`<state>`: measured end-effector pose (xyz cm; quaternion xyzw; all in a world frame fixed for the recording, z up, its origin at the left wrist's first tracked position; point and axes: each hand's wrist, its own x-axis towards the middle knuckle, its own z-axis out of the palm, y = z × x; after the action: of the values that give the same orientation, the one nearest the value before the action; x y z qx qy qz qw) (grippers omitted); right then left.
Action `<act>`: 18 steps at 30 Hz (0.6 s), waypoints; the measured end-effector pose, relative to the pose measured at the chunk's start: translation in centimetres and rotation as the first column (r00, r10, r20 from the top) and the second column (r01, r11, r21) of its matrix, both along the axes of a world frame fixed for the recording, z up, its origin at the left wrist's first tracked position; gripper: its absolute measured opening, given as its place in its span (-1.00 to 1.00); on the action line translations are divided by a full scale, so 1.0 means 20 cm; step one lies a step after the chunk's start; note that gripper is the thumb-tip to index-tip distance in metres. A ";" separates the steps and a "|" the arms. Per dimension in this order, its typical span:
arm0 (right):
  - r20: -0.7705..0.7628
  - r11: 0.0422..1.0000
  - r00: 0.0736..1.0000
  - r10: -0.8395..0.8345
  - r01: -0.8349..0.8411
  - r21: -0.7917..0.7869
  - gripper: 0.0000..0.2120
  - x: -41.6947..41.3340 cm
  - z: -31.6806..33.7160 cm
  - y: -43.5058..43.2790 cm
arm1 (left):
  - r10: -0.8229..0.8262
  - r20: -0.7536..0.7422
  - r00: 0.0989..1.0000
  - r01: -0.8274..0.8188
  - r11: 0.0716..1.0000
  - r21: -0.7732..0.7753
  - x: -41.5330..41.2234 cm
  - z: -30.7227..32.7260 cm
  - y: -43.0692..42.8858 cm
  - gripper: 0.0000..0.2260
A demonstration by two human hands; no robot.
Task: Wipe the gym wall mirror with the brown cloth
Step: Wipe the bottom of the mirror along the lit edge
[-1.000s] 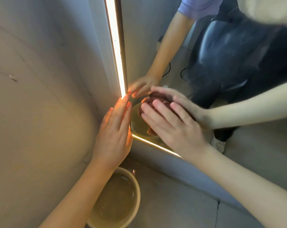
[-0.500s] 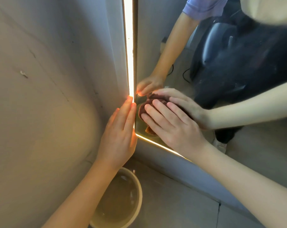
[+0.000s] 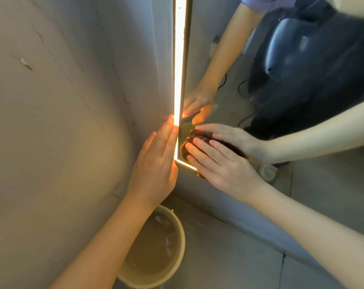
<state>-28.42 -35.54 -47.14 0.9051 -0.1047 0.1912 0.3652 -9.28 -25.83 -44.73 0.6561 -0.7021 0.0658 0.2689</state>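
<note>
The wall mirror (image 3: 235, 84) fills the upper right, edged by a glowing light strip (image 3: 179, 59) on its left side and along its bottom. My right hand (image 3: 220, 165) lies flat with straight fingers on the brown cloth (image 3: 186, 150), pressing it against the mirror's lower left corner. Most of the cloth is hidden under that hand. My left hand (image 3: 156, 165) rests flat on the wall beside the mirror's left edge, fingertips at the light strip. Both hands and my body are reflected in the glass.
A beige bucket (image 3: 177, 265) holding water stands on the grey floor just below my left forearm, close to the wall. The plain wall (image 3: 58, 122) fills the left. A dark cable shows in the mirror's reflection.
My right hand has slid the cloth down and left into the mirror's bottom corner, over the lower light strip. My left hand has stayed flat on the wall by the strip.
</note>
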 end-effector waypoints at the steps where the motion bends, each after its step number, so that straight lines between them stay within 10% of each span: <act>1: 0.020 1.000 1.000 0.006 -0.006 0.003 -0.63 0.01 -0.02 0.00 | 0.008 0.020 1.000 -0.008 1.000 -0.006 0.00 -0.01 0.00 -0.32; 18: -0.129 0.997 0.990 -0.055 0.047 -0.064 -0.50 0.15 -0.31 0.00 | 0.166 0.160 0.973 -0.142 0.978 -0.150 -0.01 -0.19 -0.09 -0.24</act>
<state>-25.35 -35.48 -53.26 0.9012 -0.0980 0.1251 0.4032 -9.43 -27.58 -48.43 0.6804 -0.6633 0.1910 0.2461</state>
